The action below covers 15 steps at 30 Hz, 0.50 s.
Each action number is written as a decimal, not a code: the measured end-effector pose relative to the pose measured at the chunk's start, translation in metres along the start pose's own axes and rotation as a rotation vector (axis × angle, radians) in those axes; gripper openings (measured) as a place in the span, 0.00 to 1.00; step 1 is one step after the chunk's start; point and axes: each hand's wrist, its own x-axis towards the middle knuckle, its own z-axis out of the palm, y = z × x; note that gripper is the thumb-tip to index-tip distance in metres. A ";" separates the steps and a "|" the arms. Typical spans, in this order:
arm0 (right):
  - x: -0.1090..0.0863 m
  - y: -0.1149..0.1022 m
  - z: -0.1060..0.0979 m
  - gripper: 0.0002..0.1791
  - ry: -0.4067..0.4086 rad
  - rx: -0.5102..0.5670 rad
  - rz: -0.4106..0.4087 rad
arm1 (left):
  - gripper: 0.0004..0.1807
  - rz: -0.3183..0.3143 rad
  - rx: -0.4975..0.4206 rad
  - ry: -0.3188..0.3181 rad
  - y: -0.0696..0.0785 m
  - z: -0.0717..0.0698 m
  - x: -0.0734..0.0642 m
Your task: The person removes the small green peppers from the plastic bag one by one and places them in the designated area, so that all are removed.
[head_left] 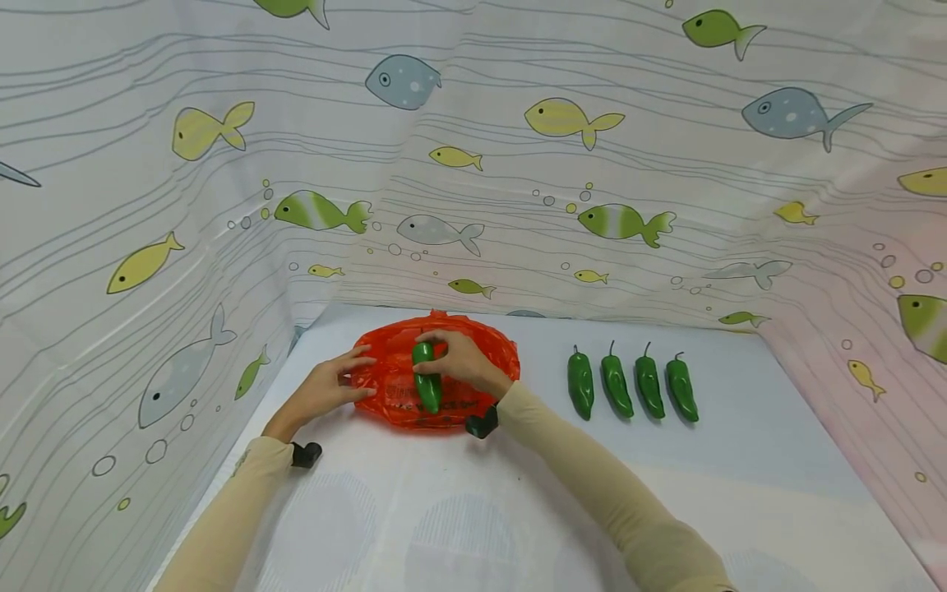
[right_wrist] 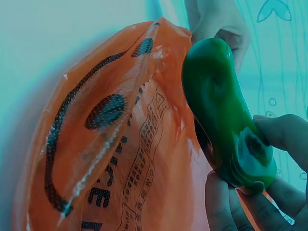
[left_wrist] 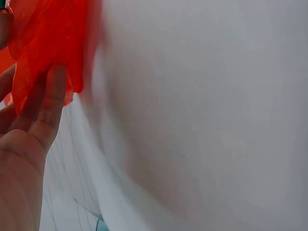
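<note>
A red plastic bag [head_left: 484,349] with dark printing lies at the back left of the table. Over it my right hand [head_left: 460,359] pinches a glossy green pepper [head_left: 427,390] near its stem end, between thumb and fingers. In the right wrist view the pepper [right_wrist: 216,96] hangs beside the bag's printed film [right_wrist: 120,139]. My left hand [head_left: 329,388] is at the bag's left edge, fingers spread and fairly straight. From the left wrist, those fingers [left_wrist: 54,91] rest against the red film [left_wrist: 45,38]. Whether anything lies inside the bag cannot be seen.
Several more green peppers [head_left: 616,385] lie in a row right of the bag, stems pointing away. A white cloth covers the table [head_left: 592,485]. Fish-patterned curtain [head_left: 510,189] walls stand at the back and both sides.
</note>
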 end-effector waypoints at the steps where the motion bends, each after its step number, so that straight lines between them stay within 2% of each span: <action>1: 0.000 0.000 0.000 0.33 -0.003 -0.004 0.000 | 0.34 0.000 0.001 0.000 0.000 0.000 0.000; 8: -0.007 0.002 -0.003 0.31 -0.035 -0.035 -0.021 | 0.34 -0.001 0.006 0.002 -0.001 0.000 0.000; 15: -0.016 0.000 -0.007 0.29 -0.055 -0.019 -0.020 | 0.35 -0.013 -0.019 0.001 -0.001 0.001 0.001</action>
